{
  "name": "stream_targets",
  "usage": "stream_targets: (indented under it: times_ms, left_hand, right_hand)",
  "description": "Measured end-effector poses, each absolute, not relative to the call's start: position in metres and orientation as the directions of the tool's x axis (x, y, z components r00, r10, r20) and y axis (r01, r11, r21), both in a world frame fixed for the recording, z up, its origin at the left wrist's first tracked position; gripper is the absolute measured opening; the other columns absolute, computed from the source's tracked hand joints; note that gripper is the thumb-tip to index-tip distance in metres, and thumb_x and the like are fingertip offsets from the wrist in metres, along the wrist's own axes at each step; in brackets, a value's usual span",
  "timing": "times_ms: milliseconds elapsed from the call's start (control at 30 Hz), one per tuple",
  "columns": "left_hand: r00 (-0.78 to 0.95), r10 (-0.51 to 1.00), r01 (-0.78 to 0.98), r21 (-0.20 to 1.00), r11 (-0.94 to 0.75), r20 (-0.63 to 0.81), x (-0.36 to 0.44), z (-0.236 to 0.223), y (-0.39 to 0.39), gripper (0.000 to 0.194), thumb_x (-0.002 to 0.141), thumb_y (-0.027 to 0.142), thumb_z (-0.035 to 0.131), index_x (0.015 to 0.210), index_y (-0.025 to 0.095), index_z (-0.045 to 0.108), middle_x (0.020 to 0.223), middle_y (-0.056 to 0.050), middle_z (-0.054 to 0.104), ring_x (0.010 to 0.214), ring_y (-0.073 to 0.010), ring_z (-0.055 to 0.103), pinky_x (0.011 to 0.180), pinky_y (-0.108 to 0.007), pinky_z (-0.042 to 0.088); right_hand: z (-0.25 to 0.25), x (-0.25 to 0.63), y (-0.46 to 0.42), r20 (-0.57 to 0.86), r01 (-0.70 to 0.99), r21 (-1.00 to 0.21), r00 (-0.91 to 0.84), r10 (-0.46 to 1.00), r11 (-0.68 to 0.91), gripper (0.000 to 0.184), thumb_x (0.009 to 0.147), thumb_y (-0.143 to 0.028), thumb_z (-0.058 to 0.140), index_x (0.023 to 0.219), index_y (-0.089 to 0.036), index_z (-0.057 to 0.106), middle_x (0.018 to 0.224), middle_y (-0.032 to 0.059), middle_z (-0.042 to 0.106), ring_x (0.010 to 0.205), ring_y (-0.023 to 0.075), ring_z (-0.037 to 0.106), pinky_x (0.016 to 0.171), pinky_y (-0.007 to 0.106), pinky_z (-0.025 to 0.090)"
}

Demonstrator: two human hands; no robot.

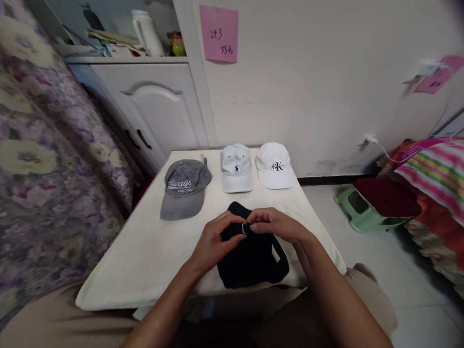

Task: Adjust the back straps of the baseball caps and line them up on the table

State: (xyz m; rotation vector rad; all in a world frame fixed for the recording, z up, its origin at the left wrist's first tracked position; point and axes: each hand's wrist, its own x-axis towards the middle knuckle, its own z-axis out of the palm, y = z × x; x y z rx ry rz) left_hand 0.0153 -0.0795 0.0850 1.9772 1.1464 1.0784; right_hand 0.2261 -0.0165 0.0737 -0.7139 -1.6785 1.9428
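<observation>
A black cap [250, 265] lies at the near side of the table, its strap side towards my fingers. My left hand [216, 240] pinches the strap beside a small metal buckle [244, 228], thumb below and fingers above. From the other side, my right hand [277, 225] grips the strap close to that buckle, its fingertips nearly meeting the left ones. The strap's end is mostly hidden by my fingers. A pale label [276, 253] shows on the cap's right part.
Behind sit a grey cap [186, 186], a light blue cap [236, 166] and a white cap [274, 164], on the cream-covered table [141, 270]. Floral curtain [54, 169] hangs left; a green stool [357, 212] stands on the floor right. A cabinet [152, 106] and wall are beyond.
</observation>
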Motion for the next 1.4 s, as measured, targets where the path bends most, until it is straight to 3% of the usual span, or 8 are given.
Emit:
stream_targets:
  times_ms: [133, 833, 1100, 1300, 1400]
  left_hand:
    - [0.348, 0.877, 0.375, 0.808, -0.455, 0.332, 0.01, 0.088, -0.078, 0.021, 0.082, 0.02, 0.07, 0.103, 0.019, 0.068, 0.09, -0.002, 0.063, 0.085, -0.016, 0.06, 0.076, -0.027, 0.044]
    - [0.409, 0.865, 0.487, 0.732, -0.477, 0.291, 0.011, 0.091, -0.076, 0.024, 0.084, 0.015, 0.065, 0.107, 0.021, 0.064, 0.095, -0.002, 0.063, 0.088, -0.0169, 0.059, 0.078, -0.028, 0.044]
    - [0.393, 0.901, 0.514, 0.769, -0.379, 0.182, 0.008, 0.096, -0.077, 0.026, 0.082, 0.017, 0.067, 0.107, 0.022, 0.065, 0.098, -0.001, 0.067, 0.09, -0.0174, 0.062, 0.079, -0.028, 0.045]
    - [0.321, 0.935, 0.459, 0.839, -0.294, 0.152, 0.004, 0.098, -0.078, 0.025, 0.078, 0.017, 0.069, 0.102, 0.02, 0.064, 0.097, -0.002, 0.068, 0.093, -0.019, 0.062, 0.082, -0.028, 0.045]
    - [0.296, 0.948, 0.417, 0.878, -0.235, 0.114, 0.002, 0.099, -0.079, 0.026, 0.077, 0.02, 0.07, 0.102, 0.019, 0.064, 0.094, -0.002, 0.068, 0.089, -0.0192, 0.061, 0.078, -0.029, 0.046]
  right_hand:
    - [0.07, 0.222, -0.017, -0.108, -0.013, -0.984, -0.749, 0.654, -0.178, 0.027, 0.075, -0.036, 0.075, 0.088, -0.015, 0.065, 0.068, -0.0045, 0.055, 0.061, 0.0084, 0.044, 0.058, 0.022, 0.029]
    - [0.068, 0.216, -0.02, -0.082, 0.011, -0.994, -0.723, 0.686, -0.107, 0.03, 0.077, -0.042, 0.072, 0.083, -0.015, 0.061, 0.071, -0.0039, 0.053, 0.063, 0.0096, 0.043, 0.061, 0.024, 0.029]
    - [0.071, 0.208, -0.027, -0.073, 0.064, -0.997, -0.72, 0.69, -0.039, 0.034, 0.081, -0.046, 0.067, 0.072, -0.016, 0.053, 0.062, -0.0068, 0.04, 0.057, 0.0083, 0.033, 0.053, 0.023, 0.024]
    - [0.074, 0.218, -0.027, -0.119, 0.015, -0.986, -0.773, 0.624, -0.168, 0.036, 0.077, -0.048, 0.071, 0.089, -0.016, 0.06, 0.075, -0.0026, 0.054, 0.065, 0.01, 0.05, 0.059, 0.022, 0.042]
    - [0.074, 0.221, -0.026, -0.111, -0.004, -0.983, -0.784, 0.611, -0.183, 0.036, 0.073, -0.045, 0.076, 0.087, -0.015, 0.061, 0.074, -0.0026, 0.055, 0.064, 0.0095, 0.051, 0.06, 0.022, 0.043]
